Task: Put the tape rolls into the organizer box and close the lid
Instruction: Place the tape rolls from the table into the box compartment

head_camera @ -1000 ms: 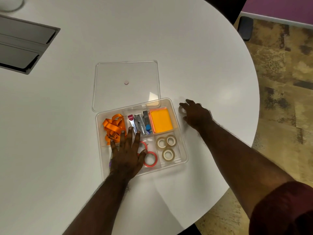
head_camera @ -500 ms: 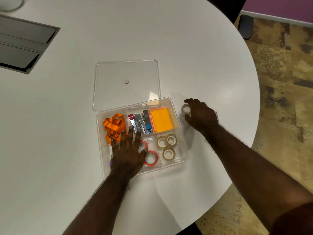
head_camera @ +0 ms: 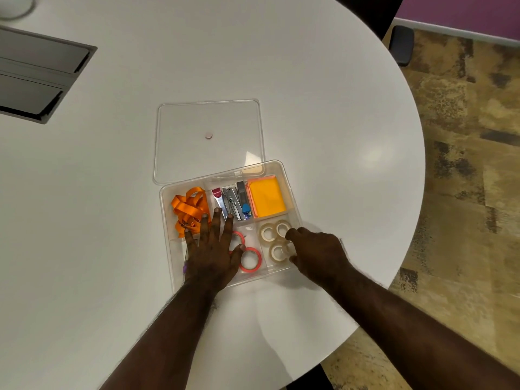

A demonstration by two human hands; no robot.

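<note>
The clear organizer box [head_camera: 292, 192] sits open on the white round table [head_camera: 309, 94]. Its clear lid [head_camera: 183, 122] lies flat on the table just behind it. Three beige tape rolls [head_camera: 268, 233] lie in the near-right compartment. My right hand [head_camera: 318, 256] hovers over that compartment, thumb and fingers around another beige tape roll [head_camera: 289, 248] that is low among the others. Two red tape rolls [head_camera: 250, 260] lie in the near-middle compartment, one partly hidden. My left hand [head_camera: 212, 251] rests flat on the box's near-left part, fingers spread.
The box also holds an orange ribbon [head_camera: 189, 208], metal staplers or clips [head_camera: 233, 201] and orange sticky notes [head_camera: 266, 197]. A grey cable hatch [head_camera: 33, 77] is set into the table at the far left. The table's edge curves close on the right, with patterned carpet [head_camera: 464, 192] beyond.
My right hand picked a beige tape roll off the table to the right of the box and carried it left and nearer, into the near-right compartment. My left hand stayed on the box.
</note>
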